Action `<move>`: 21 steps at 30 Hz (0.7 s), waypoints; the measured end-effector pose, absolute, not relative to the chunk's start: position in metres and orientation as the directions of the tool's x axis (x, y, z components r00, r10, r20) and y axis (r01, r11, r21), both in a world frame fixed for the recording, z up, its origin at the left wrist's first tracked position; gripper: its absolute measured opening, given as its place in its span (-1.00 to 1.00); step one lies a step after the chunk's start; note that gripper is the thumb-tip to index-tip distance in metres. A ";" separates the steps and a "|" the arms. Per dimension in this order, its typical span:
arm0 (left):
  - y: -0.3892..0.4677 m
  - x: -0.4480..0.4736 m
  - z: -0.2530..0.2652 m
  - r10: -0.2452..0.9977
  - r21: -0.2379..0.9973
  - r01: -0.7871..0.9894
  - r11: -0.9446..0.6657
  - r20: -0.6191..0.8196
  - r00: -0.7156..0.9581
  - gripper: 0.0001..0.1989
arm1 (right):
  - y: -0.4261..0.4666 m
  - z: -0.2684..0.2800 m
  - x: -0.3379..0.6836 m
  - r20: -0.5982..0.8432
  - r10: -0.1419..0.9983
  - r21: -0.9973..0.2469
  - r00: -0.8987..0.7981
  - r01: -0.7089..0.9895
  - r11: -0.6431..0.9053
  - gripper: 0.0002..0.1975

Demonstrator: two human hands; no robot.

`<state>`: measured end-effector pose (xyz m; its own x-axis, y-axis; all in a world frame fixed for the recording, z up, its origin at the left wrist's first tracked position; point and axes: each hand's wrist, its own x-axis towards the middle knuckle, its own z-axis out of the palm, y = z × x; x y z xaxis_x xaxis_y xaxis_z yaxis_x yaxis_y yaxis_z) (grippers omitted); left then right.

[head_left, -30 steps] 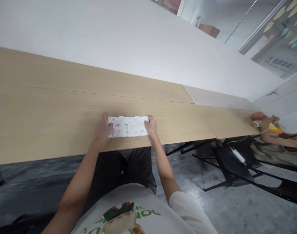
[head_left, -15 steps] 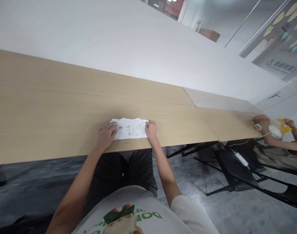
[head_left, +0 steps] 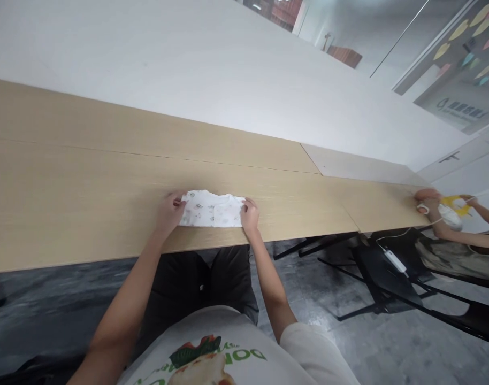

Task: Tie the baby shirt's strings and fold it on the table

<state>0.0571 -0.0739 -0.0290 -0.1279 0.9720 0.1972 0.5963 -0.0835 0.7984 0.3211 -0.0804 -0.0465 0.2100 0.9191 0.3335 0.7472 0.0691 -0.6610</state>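
Observation:
A small white garment [head_left: 210, 209] with a sparse printed pattern lies folded into a strip near the table's front edge. It looks like a baby's top, its curved neckline facing the wall. At its left end, my left hand [head_left: 172, 214] pinches the upper corner and lifts it slightly off the wood. My right hand [head_left: 250, 215] has thumb and fingers closed on the right end, close to the tabletop. Fingertips of both hands partly cover the cloth's edges.
The long wooden table [head_left: 88, 208] runs along a white wall [head_left: 148, 64]. At the far right a co-worker's hands [head_left: 433, 206] handle a yellow and white item [head_left: 455, 211]. A black folding chair [head_left: 384, 272] carrying a white power strip [head_left: 396, 261] stands by the table.
My left hand went from lying over the garment's left end to pinching its upper corner, which has risen and moved slightly left. My right hand has stayed in place.

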 end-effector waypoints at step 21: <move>-0.073 0.049 -0.041 0.971 0.536 0.840 -0.078 0.230 -0.056 -0.54 | -0.074 -0.038 0.341 0.239 0.965 -0.485 0.105 0.874 0.025 -0.70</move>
<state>0.0494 -0.0731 -0.0409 -0.0565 0.9715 0.2304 0.8404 -0.0783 0.5363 0.3414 -0.0736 -0.0379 0.1048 0.9653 0.2392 0.8744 0.0251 -0.4846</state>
